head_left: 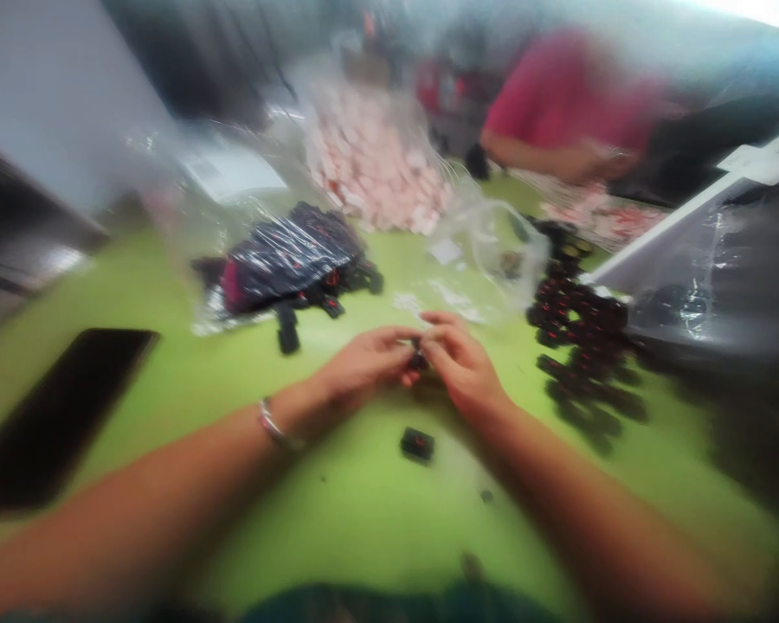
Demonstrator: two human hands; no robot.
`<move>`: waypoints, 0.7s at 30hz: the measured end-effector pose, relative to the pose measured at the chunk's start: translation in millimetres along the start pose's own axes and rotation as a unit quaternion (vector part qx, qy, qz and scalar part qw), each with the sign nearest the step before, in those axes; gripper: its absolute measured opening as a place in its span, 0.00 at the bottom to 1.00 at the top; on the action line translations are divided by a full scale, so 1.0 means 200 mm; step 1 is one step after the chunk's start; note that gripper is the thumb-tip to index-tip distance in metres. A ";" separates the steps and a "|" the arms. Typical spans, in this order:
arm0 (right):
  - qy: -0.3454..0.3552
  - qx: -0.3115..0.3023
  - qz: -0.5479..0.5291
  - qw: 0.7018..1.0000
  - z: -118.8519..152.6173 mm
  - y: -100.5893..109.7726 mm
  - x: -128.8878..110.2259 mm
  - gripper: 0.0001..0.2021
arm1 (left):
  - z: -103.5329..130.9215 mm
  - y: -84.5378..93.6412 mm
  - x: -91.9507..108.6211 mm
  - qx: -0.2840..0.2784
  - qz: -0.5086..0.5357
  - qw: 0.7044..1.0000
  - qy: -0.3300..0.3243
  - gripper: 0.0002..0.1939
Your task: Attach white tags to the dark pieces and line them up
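My left hand [373,363] and my right hand [462,359] meet above the middle of the green table. Both are closed, fingertips together, around a small black plastic part [417,353]. Fingers cover most of that part, and blur hides its details. Below the hands, a black rectangular piece with a reddish mark [417,444] lies on the table. Just beyond my fingertips are small white pieces [406,301], too blurred to name. Another black part [287,329] rests to the left of my left hand.
A clear bag of black parts [292,251] lies at the back left, beside a bag of pale pink pieces [383,164]. Piled black parts [577,320] sit at right, near a grey bin [720,260]. A dark flat slab [65,415] lies left. Across the table is a person in pink [558,104].
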State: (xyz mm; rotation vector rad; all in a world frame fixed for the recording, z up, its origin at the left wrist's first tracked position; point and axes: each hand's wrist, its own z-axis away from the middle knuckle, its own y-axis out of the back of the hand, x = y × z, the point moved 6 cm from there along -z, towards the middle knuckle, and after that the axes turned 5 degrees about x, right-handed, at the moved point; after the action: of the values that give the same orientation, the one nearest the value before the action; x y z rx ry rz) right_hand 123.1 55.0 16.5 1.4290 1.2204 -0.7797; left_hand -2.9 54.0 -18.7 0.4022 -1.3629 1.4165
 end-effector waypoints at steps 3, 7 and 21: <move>0.011 0.006 0.001 1.000 0.00 0.00 0.00 0.09 | 0.00 0.00 0.00 0.001 -0.003 1.000 0.003 0.21; 0.028 0.013 0.011 0.999 0.00 0.00 -0.01 0.07 | 0.00 0.01 -0.01 0.002 -0.005 1.000 0.003 0.21; 0.044 0.045 0.054 0.997 0.01 0.00 -0.03 0.03 | 0.01 0.01 0.00 0.016 -0.017 1.000 -0.005 0.21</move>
State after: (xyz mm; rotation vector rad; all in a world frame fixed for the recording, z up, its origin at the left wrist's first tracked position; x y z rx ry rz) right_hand 121.6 51.2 22.2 1.6028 1.1768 -0.7114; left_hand -5.8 53.3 -18.9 0.4519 -1.3382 1.4110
